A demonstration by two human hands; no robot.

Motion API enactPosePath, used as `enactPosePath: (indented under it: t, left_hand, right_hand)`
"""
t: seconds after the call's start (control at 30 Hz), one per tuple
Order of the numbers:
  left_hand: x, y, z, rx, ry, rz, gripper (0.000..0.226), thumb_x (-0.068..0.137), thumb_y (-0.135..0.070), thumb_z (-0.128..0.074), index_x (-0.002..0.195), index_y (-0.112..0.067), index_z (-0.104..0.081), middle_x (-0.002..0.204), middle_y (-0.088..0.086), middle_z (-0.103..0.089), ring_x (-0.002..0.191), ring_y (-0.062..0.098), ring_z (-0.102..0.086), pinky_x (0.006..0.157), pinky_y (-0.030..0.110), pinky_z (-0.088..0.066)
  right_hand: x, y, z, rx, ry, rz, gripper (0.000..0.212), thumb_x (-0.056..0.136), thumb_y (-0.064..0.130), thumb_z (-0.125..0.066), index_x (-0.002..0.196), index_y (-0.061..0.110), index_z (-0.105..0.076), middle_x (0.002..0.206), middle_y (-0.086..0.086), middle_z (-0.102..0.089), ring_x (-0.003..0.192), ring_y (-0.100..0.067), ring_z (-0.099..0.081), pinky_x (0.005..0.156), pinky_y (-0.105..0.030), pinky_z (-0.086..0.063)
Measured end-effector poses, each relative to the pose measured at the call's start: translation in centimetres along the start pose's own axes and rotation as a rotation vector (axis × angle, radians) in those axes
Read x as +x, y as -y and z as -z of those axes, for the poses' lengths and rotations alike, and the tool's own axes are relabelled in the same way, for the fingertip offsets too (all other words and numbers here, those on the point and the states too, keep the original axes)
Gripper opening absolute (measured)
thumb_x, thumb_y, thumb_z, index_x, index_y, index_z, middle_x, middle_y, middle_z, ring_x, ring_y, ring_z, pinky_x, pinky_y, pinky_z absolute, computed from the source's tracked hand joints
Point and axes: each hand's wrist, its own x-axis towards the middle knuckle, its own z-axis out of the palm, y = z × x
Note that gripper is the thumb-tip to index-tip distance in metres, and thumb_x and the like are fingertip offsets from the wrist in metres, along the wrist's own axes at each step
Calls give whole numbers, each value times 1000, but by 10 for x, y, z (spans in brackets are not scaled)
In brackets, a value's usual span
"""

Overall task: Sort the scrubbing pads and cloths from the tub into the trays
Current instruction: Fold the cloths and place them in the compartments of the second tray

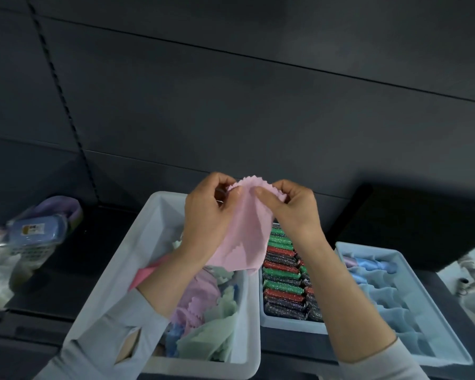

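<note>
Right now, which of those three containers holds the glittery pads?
The middle tray, packed with rows of green, red and dark sparkly pads. The tub holds loose cloths; the right tray holds blue cloths.

Background: dark panelled wall (258, 91) seen behind the grip | dark shelf (66, 259) seen below | dim light.

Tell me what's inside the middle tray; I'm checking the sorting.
The middle tray holds rows of glittery scrubbing pads, green, red and dark. The pink cloth and right hand cover its far end.

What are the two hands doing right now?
Left hand: closed, pinching the top edge of the pink zigzag-edged cloth.
Right hand: closed, pinching the same cloth's top edge.
</note>
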Motion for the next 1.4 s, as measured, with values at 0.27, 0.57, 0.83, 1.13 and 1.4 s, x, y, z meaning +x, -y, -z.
enactPosePath:
  t: [0.27, 0.57, 0.83, 1.13, 1.4]
  left_hand:
    - [-2, -4, -6, -224, 93, 76, 10, 93, -21, -63, 97, -16, -70, 87, -7, -73, 80, 10, -70, 79, 41, -58]
    - [3, 13, 7, -124, 174, -74, 52, 84, -13, -73, 130, -30, -56, 125, -11, -60, 109, 6, -59, 92, 25, -51]
    - [-16, 47, -13, -266, 565, 321, 23, 77, -10, -79, 89, -28, -71, 81, -21, -73, 82, 8, -70, 83, 43, -57]
    - [-41, 92, -16, -200, 689, 503, 42, 77, -11, -79, 116, -4, -66, 105, 2, -73, 83, 5, -71, 78, 27, -59]
    - [-2, 45, -8, -360, 575, 221, 31, 85, -10, -72, 115, -13, -64, 114, -5, -70, 105, 5, -65, 92, 20, -49]
  right_hand:
    - [-1, 5, -11, 60, 137, 115, 12, 90, 30, -67, 92, 24, -76, 81, -13, -73, 78, -45, -64, 72, -57, -54]
    - [7, 1, 5, 167, 238, 56, 10, 85, 15, -74, 95, 15, -73, 89, -29, -67, 74, -26, -54, 74, -40, -46]
    - [25, 23, 21, 279, 139, 70, 12, 88, 1, -66, 89, 12, -68, 72, 9, -70, 65, -4, -62, 62, -17, -50]
    - [30, 22, 31, 287, 38, 34, 10, 92, 2, -62, 92, 11, -67, 67, 12, -69, 59, 1, -60, 55, -14, -47]
    - [25, 20, 26, 266, 298, -17, 9, 89, 4, -64, 96, 10, -67, 78, 5, -73, 72, -7, -67, 62, -19, -54]
